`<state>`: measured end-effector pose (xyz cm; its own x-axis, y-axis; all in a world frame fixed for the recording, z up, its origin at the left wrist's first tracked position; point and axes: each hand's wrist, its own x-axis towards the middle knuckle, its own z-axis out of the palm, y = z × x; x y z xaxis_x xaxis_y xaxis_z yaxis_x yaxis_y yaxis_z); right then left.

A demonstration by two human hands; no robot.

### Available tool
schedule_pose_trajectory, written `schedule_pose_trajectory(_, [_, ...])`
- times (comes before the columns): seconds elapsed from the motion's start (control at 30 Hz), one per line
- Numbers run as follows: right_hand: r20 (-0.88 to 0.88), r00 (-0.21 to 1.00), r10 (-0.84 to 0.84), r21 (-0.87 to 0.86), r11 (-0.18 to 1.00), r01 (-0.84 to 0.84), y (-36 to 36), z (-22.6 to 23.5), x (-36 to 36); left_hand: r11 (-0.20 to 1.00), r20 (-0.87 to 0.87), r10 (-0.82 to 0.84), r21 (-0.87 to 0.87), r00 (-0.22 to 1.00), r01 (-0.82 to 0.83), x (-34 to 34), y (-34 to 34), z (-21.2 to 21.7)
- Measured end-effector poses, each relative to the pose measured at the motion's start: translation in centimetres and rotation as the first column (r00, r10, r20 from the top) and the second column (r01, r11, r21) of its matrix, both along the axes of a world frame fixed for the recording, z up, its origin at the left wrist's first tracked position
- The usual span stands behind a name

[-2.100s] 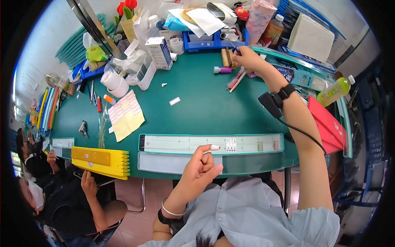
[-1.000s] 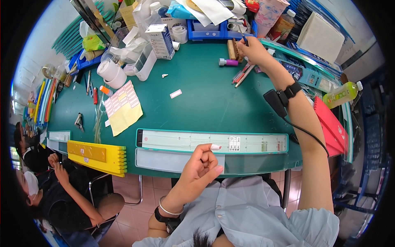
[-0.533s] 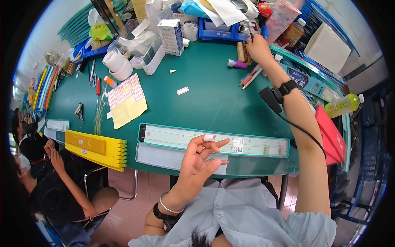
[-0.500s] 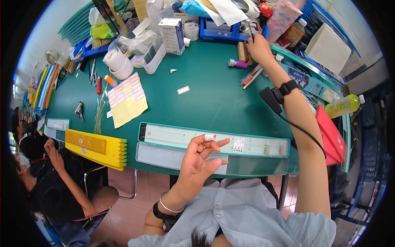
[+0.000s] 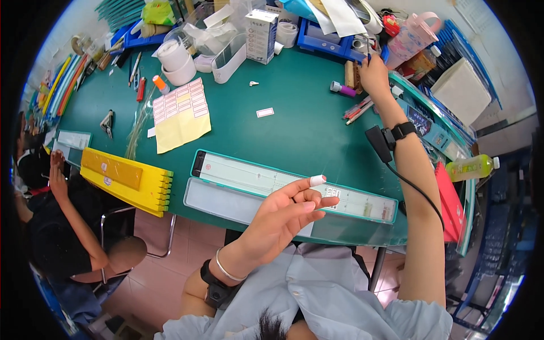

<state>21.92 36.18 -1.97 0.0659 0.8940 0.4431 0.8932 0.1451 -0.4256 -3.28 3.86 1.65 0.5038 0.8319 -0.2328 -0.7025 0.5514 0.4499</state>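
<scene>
Head view: the left hand [image 5: 277, 218], half-curled with nothing visibly gripped, overlaps the long teal-edged case [image 5: 238, 171], which runs left to right; well apart, farther off, the right hand [image 5: 375, 78] pinches a thin dark tool [image 5: 369, 57] beside the blue bin [image 5: 324, 49].

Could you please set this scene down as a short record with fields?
Left hand: raised in front of the long teal-rimmed case, fingers partly curled
On its fingertip: a white wrap, label or bandage unclear
Right hand: reaching to the far right, gripping a slim dark tool
Beside right hand: purple tube, pens
Mid-table: loose label
Left of it: label sheet, partly peeled
Far left: another person's hand
</scene>
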Motion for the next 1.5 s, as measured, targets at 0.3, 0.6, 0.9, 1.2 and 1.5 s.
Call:
schedule_pose_trajectory(0.3, [-0.149, 0.988, -0.026, -0.043, 0.999, 0.02, 0.1, -0.8, 0.7, 0.996, -0.089, 0.0, 0.09, 0.996, 0.008, 0.0, 0.1, -0.3])
schedule_pose_trajectory(0.6, [-0.233, 0.972, -0.029, -0.004, 1.0, 0.029, 1.5, -1.4, 1.3, 0.993, -0.041, -0.013, 0.117, 0.999, 0.017, 0.5, 0.3, -0.2])
schedule_pose_trajectory(0.9, [-0.097, 0.995, -0.001, -0.038, 0.999, -0.002, 0.0, -1.0, 1.2, 0.992, -0.105, -0.002, 0.123, 0.994, 0.015, -0.1, -0.1, -0.5])
schedule_pose_trajectory(1.2, [-0.288, 0.957, -0.035, -0.182, 0.983, -0.018, -1.4, -1.0, 1.7, 0.993, -0.128, -0.029, 0.112, 0.991, 0.043, -1.1, -1.1, -1.0])
schedule_pose_trajectory(1.5, [-0.62, 0.781, -0.07, -0.482, 0.82, -0.309, -6.0, 2.0, 1.7, 0.98, -0.23, -0.163, 0.075, 0.96, 0.184, -1.7, -2.1, -0.4])
